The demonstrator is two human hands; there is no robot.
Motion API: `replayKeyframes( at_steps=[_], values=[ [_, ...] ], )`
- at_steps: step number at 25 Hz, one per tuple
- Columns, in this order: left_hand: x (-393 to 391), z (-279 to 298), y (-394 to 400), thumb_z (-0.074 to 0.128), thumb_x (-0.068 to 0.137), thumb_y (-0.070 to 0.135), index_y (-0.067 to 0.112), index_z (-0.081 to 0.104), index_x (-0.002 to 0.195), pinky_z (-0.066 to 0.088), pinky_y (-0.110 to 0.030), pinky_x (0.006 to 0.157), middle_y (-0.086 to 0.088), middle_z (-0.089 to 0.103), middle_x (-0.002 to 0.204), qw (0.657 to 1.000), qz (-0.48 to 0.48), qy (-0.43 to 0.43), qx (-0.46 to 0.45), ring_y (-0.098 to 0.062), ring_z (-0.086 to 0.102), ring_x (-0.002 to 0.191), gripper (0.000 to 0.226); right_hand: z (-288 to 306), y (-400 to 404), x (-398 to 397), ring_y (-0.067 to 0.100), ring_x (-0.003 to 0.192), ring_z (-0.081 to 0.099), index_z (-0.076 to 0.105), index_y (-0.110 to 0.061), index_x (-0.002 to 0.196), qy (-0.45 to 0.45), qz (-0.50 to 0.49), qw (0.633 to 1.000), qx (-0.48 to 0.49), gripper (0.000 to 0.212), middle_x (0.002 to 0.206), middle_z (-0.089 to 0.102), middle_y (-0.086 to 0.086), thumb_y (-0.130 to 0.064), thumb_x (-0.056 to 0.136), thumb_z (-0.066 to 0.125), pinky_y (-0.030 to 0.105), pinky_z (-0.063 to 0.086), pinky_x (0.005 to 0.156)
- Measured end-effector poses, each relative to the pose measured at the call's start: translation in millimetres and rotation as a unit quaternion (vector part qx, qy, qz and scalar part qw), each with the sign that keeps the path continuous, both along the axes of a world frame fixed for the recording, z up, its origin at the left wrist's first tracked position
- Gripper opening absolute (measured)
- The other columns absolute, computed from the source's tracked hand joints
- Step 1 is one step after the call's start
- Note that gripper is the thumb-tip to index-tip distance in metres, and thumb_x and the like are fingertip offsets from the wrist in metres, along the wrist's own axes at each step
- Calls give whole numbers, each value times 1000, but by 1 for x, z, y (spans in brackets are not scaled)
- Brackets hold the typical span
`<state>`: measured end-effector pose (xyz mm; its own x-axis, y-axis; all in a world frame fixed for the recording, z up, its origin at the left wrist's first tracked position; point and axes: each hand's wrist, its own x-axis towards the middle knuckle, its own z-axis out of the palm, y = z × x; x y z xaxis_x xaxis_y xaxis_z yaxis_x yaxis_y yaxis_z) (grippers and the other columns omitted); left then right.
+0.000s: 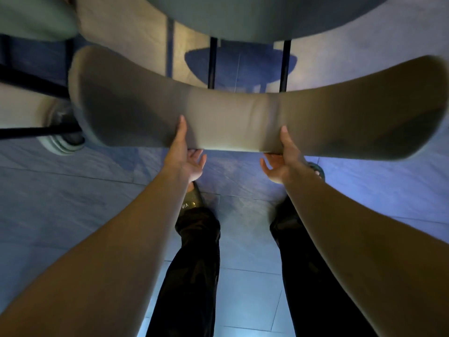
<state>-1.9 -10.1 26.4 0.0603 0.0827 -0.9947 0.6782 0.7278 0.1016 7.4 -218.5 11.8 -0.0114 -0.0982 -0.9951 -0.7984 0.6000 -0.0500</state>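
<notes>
**Now: both hands grip the curved chair back, mid-frame**

Far out at the upper left I see a pale green cushion [31,18], blurred. Below it, dark bars [29,81] cross the left edge. A round grey base [58,142] sits on the floor at the middle left, partly hidden by what I am holding.

That is the chair back [243,117], a long, curved, padded tan panel. It runs across the middle of the frame from the left third almost to the right edge. It is narrow at the centre and flares at both ends.

My left hand [187,159] grips its lower edge just left of centre, with the thumb laid up along the near face and the fingers [198,155] tucked under the rim. Directly below that hand, a dark slipper [193,200] stands on the tiled floor [73,203]. Black trousers [194,263] run down to the bottom of the frame.

Above the chair back, in the upper centre, the round desk [267,15] fills the top of the frame, and two black legs [212,64] drop from it behind the panel.

My right hand [281,164] holds the same lower edge just right of centre, thumb on the face and fingers curled beneath. The two hands are well apart. A second slipper [317,167] peeks out just right of that wrist.
</notes>
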Motion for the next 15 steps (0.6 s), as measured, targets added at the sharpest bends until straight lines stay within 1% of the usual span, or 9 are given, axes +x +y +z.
replayKeyframes(
  at_steps=[3, 5, 7, 8, 9, 10, 12, 14, 15],
  values=[
    [4, 55, 2, 67, 71, 68, 19, 50, 138, 30, -29, 109, 7, 46, 148, 999, -31, 1, 21, -11, 48, 133, 85, 54, -2, 0, 13, 109, 63, 63, -26, 115, 2, -4, 1000, -12, 55, 118, 67, -4, -56, 71, 76, 31, 52, 79],
    [6, 89, 4, 64, 75, 66, 21, 56, 132, 31, -27, 107, 10, 48, 145, 998, -53, -1, 24, -10, 52, 128, 73, 88, -2, 1, 13, 101, 65, 63, -26, 115, 5, -5, 1000, -22, 61, 112, 68, -4, -57, 66, 80, 31, 54, 74],
    [16, 130, 6, 64, 77, 63, 22, 63, 109, 34, -26, 97, 10, 65, 118, 996, -80, -12, 36, -7, 60, 101, 52, 130, -5, 5, 12, 96, 66, 60, -27, 121, -16, 8, 999, -26, 69, 113, 68, -3, -59, 63, 81, 31, 54, 69],
    [20, 151, 5, 66, 76, 61, 22, 63, 101, 34, -27, 94, 9, 66, 104, 995, -82, -15, 46, -7, 60, 94, 47, 150, -9, 7, 13, 94, 66, 58, -27, 123, -28, 17, 999, -31, 73, 115, 67, -2, -60, 61, 81, 31, 54, 66],
    [24, 171, 5, 68, 75, 60, 21, 63, 102, 35, -28, 96, 8, 67, 98, 995, -83, -21, 56, -8, 61, 95, 47, 171, -12, 11, 14, 93, 66, 57, -25, 125, -41, 30, 998, -34, 76, 114, 66, -1, -59, 62, 81, 31, 54, 64],
    [32, 193, 8, 71, 74, 58, 22, 63, 110, 36, -27, 99, 7, 69, 100, 993, -82, -38, 70, -9, 62, 101, 52, 192, -12, 20, 15, 90, 65, 56, -23, 126, -51, 44, 997, -34, 75, 111, 66, 2, -57, 64, 81, 31, 54, 64],
    [47, 233, 8, 74, 73, 54, 22, 57, 128, 41, -35, 105, 4, 69, 117, 990, -88, -65, 94, -15, 63, 112, 66, 237, -17, 34, 17, 82, 63, 54, -16, 125, -63, 58, 995, -45, 67, 99, 64, 6, -51, 72, 78, 31, 56, 63],
    [63, 265, 7, 71, 79, 48, 21, 49, 136, 47, -43, 98, -1, 63, 128, 985, -97, -76, 122, -22, 61, 116, 67, 273, -18, 49, 18, 75, 62, 53, -14, 124, -74, 83, 992, -60, 62, 93, 63, 8, -48, 77, 75, 28, 57, 53],
    [71, 285, 4, 69, 83, 43, 19, 46, 138, 51, -44, 90, -3, 61, 131, 984, -89, -86, 129, -24, 60, 116, 64, 293, -19, 57, 19, 73, 62, 53, -13, 125, -80, 95, 990, -64, 61, 92, 63, 8, -47, 79, 74, 26, 56, 47]
  ],
)
